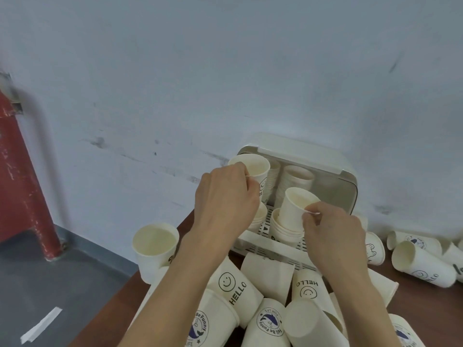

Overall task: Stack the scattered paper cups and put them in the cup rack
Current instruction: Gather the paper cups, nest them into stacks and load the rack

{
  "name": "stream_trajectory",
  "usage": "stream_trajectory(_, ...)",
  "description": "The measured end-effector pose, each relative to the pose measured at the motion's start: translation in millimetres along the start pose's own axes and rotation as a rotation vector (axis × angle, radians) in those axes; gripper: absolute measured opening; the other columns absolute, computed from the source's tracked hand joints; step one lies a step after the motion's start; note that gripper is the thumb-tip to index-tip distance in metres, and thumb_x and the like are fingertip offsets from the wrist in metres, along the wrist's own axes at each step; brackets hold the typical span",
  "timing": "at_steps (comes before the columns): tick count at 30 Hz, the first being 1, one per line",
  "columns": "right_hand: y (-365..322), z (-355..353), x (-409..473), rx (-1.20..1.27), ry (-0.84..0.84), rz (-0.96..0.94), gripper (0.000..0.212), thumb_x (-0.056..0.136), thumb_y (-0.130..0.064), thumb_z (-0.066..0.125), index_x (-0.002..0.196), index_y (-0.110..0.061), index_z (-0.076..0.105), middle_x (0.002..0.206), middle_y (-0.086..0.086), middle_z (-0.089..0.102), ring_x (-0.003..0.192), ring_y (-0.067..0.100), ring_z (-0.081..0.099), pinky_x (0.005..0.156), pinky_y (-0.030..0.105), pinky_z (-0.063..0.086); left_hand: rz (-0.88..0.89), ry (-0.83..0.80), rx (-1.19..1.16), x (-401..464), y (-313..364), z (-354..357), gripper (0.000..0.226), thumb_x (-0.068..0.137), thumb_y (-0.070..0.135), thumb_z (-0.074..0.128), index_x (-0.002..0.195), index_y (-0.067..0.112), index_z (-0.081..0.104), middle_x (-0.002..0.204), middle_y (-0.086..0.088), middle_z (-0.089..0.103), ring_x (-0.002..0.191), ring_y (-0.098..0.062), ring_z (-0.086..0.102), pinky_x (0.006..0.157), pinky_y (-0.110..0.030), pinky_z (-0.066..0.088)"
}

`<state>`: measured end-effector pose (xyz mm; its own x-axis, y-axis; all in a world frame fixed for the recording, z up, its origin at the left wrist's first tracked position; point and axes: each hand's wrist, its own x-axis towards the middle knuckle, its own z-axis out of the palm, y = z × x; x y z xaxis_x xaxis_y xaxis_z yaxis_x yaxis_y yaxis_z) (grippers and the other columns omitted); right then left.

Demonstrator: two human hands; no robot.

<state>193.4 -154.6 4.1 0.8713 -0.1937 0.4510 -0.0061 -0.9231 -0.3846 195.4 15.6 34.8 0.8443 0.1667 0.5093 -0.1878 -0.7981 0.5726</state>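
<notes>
1. The left hand (225, 204) pinches the rim of one paper cup (253, 171) and holds it up over the left side of the cup rack (348, 186).
2. The right hand (333, 234) pinches the rim of another cup (295, 209). This cup sits tilted on top of a short stack (283, 229) on the rack's floor. It looks like it is going into the stack.
3. The rack stands at the back of the tabletop (185, 221), against the wall (225, 71). Its lid is up. More stacks (298, 179) are already lying deep inside it.
4. So some of the job is done: a few stacks are in the rack.
5. A lot is left, I think. Many loose cups (270, 304) lie on their sides in a heap near the person. One cup (155, 249) stands up at the left edge. More cups (423, 261) lie off to the right.
6. All of these must be stacked and put in the rack.
</notes>
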Motion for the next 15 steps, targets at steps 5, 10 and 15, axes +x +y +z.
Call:
stream_trajectory(5,-1.1,4.3,-0.8,-0.018,-0.150,-0.017,0.030,0.095,-0.021,0.043,0.118,-0.017,0.062,0.106,0.007,0.069,0.104,0.033,0.056,0.082,0.038,0.045,0.040,-0.045,0.016,-0.9,-2.1,9.6,0.021,0.094,0.026,0.043,0.090,0.015,0.061,0.083,0.000,0.065,0.080,-0.023,0.058,0.076,-0.037,0.047)
stream_trajectory(10,-0.9,6.1,-1.9,-0.074,-0.254,-0.056,0.030,0.094,-0.020,0.043,0.117,-0.010,0.059,0.117,0.009,0.065,0.113,0.031,0.052,0.088,0.037,0.042,0.095,-0.076,0.068,0.1,-6.9,17.9,0.020,0.094,0.023,0.045,0.096,0.014,0.063,0.089,-0.001,0.065,0.084,-0.022,0.057,0.078,-0.037,0.046)
stream_trajectory(15,2.6,11.2,-2.7,-0.114,-0.367,-0.069,0.026,0.093,-0.024,0.043,0.111,-0.011,0.057,0.114,0.008,0.057,0.107,0.028,0.052,0.082,0.036,0.042,0.088,-0.078,0.082,1.6,-11.9,21.0,0.022,0.095,0.024,0.044,0.098,0.014,0.063,0.089,-0.001,0.065,0.084,-0.023,0.058,0.078,-0.039,0.047)
